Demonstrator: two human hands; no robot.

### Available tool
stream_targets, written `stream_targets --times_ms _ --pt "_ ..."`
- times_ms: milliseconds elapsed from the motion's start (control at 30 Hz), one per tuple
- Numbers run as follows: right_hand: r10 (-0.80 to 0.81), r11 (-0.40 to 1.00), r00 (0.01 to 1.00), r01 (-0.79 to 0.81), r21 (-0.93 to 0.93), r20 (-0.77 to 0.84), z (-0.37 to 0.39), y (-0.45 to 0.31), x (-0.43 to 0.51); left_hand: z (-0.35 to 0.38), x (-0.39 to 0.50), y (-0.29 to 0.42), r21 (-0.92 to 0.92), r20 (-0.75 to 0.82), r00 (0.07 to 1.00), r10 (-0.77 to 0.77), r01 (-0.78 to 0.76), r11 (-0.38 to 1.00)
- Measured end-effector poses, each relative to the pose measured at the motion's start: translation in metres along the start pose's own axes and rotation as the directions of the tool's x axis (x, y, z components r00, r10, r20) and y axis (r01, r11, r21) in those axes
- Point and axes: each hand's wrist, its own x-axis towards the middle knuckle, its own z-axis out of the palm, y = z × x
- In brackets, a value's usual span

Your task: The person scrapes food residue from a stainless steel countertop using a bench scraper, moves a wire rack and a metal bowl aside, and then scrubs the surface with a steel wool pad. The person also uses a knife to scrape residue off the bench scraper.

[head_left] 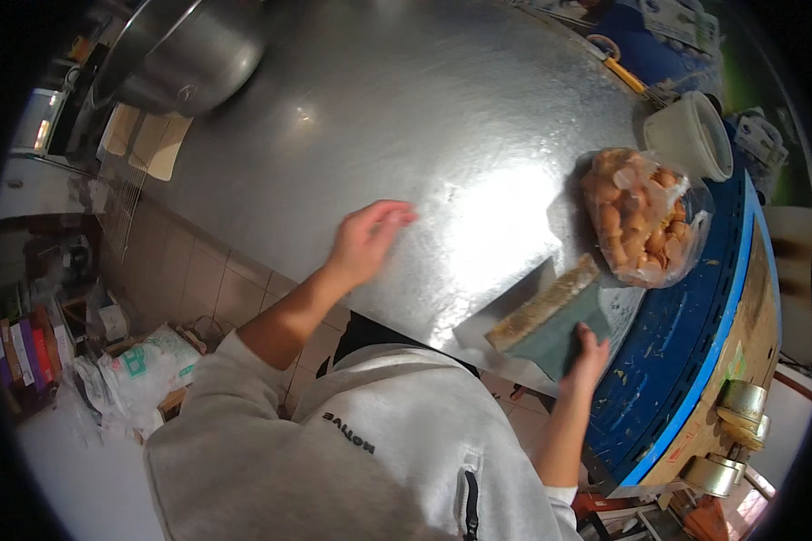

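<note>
A shiny metal tabletop [379,149] lies before me. My left hand [372,240] hovers over its near part, fingers loosely bent, holding nothing. At the table's near right, my right hand [589,358] grips a flat grey-green piece [561,324] with a rough brown strip [545,301] along its far edge; what it is I cannot tell. Its dark shadow falls on the metal beside it. Just beyond, a clear plastic bag [643,223] full of brown eggshells rests by the table's right edge.
A round white plastic tub [687,135] stands behind the bag. A yellow-handled tool [622,74] lies at the far right edge. A large metal bowl [183,57] is at the far left. Right of the table runs a blue surface [656,379], with metal tins [741,402] beside it.
</note>
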Motion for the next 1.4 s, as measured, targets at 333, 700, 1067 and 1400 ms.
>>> stream_targets --times_ms 333,700,1067,1400 --pt "-0.055 0.968 0.917 0.145 -0.203 0.394 0.201 0.053 0.015 -0.165 -0.094 -0.096 -0.116 -0.334 0.919 -0.210 0.180 0.977" --pt "0.323 0.536 0.260 0.742 -0.402 0.910 0.390 0.004 -0.045 -0.199 -0.159 -0.114 -0.168 -0.360 0.888 -0.287 0.241 0.956" --pt "0.097 0.901 0.808 0.177 -0.396 0.582 0.163 0.053 -0.083 -0.165 -0.243 -0.117 -0.144 -0.310 0.866 -0.393 0.366 0.919" --pt "-0.005 0.972 0.989 0.040 -0.232 0.149 0.151 0.147 -0.166 -0.168 -0.242 -0.145 -0.205 -0.140 0.903 -0.407 0.375 0.904"
